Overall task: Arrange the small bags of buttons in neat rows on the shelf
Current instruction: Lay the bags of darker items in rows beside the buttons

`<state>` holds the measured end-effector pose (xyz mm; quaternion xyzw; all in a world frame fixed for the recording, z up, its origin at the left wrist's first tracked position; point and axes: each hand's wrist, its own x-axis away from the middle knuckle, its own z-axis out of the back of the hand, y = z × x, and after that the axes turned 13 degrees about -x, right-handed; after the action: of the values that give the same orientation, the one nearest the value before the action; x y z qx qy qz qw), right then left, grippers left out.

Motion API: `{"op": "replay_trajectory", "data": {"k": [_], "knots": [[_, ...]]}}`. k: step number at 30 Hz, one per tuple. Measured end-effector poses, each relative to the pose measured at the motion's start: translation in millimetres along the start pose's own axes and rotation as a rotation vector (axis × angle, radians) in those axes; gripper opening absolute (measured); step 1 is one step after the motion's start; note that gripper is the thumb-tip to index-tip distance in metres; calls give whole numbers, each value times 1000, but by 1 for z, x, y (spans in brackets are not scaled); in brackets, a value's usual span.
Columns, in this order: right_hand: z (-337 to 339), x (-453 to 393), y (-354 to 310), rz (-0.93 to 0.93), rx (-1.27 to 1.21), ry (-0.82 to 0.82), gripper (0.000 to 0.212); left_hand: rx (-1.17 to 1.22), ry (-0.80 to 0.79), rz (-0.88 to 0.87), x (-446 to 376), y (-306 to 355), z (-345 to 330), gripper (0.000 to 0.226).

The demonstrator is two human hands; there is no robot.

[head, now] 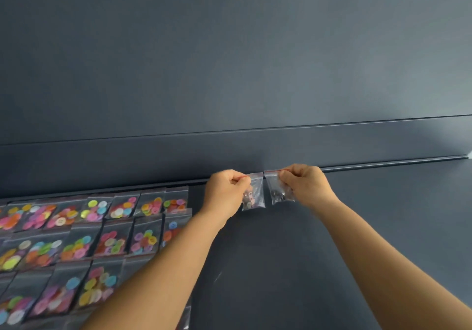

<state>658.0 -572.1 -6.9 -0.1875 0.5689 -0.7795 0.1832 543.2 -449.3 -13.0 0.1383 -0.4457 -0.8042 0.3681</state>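
On the shelf (332, 240), rows of laid bags (84, 230) already filled the left part. Farther back, the left hand (226, 189) pinched 1 small bag (254, 191) and the right hand (306, 184) another (277, 189), both seemingly unplaced.

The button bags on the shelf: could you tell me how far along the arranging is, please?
Done: rows of bags cover the shelf's left part. In hand: the left hand and right hand each pinch one small bag near the back edge. Left: setting those two down.
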Motion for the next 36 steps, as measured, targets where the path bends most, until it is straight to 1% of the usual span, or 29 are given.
{"op": "replay_trajectory", "data": {"k": [4, 6, 8, 9, 12, 14, 16, 19, 21, 24, 27, 31, 36], "knots": [[-2, -17, 18, -19, 85, -58, 27, -174, 51, -19, -12, -5, -16, 12], [-2, -20, 21, 21, 172, -45, 22, -265, 80, -40, -15, -5, -20, 13], [-2, -21, 22, 66, 238, -28, 11, -340, 115, -53, -17, -4, -24, 14], [-1, -21, 22, 79, 262, -23, 11, -362, 130, -56, -18, -4, -25, 14], [3, -19, 25, 169, 340, -34, 27, -468, 175, -91, -16, -4, -26, 24], [7, -14, 26, 274, 380, -74, 29, -556, 205, -167, -9, -5, -24, 31], [10, -8, 28, 353, 411, -160, 27, -595, 173, -277, 1, -7, -22, 32], [10, -2, 34, 404, 461, -260, 24, -679, 60, -392, 11, -12, -25, 36], [8, 0, 37, 397, 467, -257, 23, -732, 13, -392, 10, -14, -28, 38], [5, -1, 37, 370, 479, -221, 26, -741, -11, -355, 8, -12, -31, 40], [4, -4, 36, 343, 506, -207, 30, -742, -5, -350, 8, -11, -35, 41], [3, -7, 35, 325, 533, -229, 33, -749, -4, -339, 6, -7, -39, 43], [4, -8, 33, 334, 557, -252, 32, -767, 0, -326, 5, -3, -42, 40]]}}
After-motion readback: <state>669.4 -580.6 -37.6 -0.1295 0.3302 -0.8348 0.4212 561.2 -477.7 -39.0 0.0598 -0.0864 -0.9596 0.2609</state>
